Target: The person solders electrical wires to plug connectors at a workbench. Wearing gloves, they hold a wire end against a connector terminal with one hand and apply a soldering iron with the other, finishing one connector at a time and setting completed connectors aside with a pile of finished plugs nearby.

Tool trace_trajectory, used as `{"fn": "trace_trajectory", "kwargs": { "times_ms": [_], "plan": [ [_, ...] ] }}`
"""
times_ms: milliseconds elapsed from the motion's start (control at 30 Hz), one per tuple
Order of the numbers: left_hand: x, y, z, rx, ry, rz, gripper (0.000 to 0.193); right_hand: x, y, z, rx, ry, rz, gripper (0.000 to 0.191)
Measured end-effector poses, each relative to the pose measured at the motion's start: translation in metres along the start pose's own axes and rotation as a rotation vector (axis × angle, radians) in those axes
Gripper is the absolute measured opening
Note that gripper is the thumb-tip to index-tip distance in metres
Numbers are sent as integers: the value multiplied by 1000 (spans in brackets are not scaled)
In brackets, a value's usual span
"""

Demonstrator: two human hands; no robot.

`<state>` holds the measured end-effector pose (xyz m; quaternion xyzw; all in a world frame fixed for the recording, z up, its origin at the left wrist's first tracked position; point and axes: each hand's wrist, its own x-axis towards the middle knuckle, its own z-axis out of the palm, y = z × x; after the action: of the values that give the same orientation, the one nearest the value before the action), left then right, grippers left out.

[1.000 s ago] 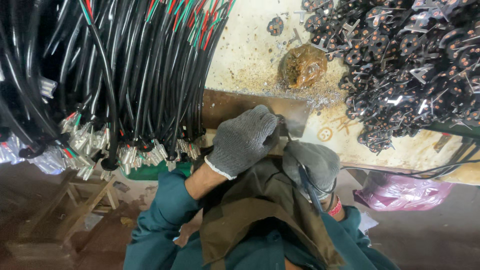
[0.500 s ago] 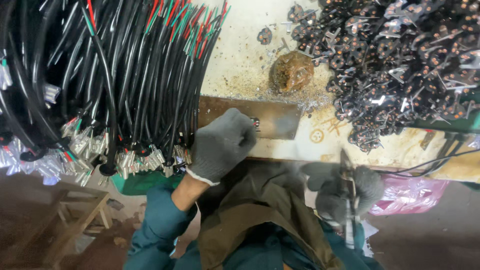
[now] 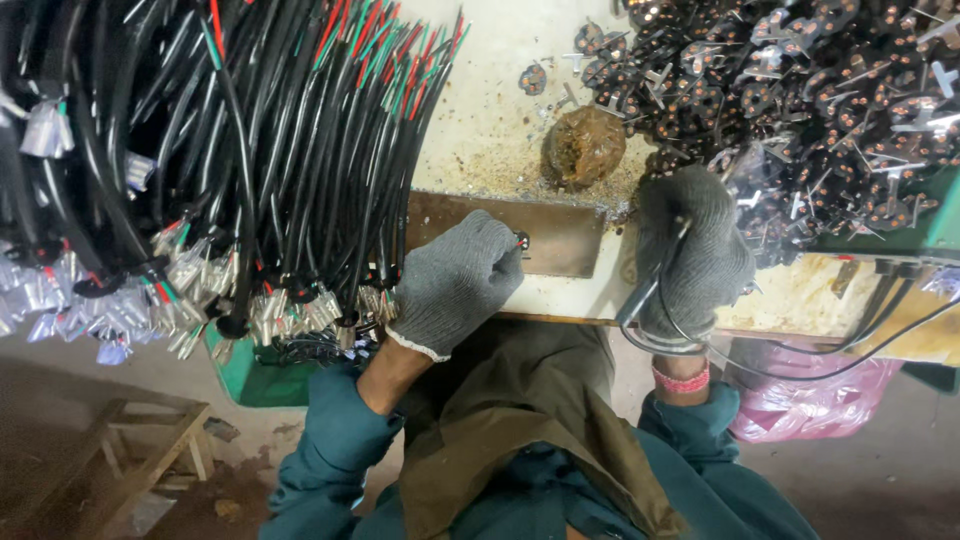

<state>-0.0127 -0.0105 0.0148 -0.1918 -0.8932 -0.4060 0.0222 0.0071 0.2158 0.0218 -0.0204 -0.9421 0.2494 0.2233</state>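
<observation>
Head view, looking down on pale, dusty workbench (image 3: 500,110). Left hand (image 3: 455,280) in grey knit glove, clenched on small black wire end with red tip (image 3: 521,241), held over flat brown metal plate (image 3: 550,235) at bench edge. Right hand (image 3: 692,250) in grey knit glove, closed around looped black cable (image 3: 650,330), just beside heap of dark plug inserts with metal pins (image 3: 800,90). Bundle of black cables with red and green cores (image 3: 250,150) hanging at left. Brown lump (image 3: 583,147) behind plate.

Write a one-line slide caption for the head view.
Gloved left hand on metal plate; gloved right hand holds black cable.
</observation>
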Motion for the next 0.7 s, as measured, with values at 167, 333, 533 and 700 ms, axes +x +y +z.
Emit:
{"fn": "trace_trajectory", "kwargs": {
  "times_ms": [167,333,533,700],
  "plan": [
    [-1,1,-3,-11,13,-1,15,-13,-11,-9,112,-128,26,37],
    [0,2,-3,0,12,3,14,-22,-28,-12,176,-218,-5,39],
    [0,-1,0,-41,-1,-24,14,-12,-44,-19,45,-268,3,40],
    [-3,-6,3,-30,-48,-44,12,-12,-36,-13,144,-367,-22,38]
  ]
}}
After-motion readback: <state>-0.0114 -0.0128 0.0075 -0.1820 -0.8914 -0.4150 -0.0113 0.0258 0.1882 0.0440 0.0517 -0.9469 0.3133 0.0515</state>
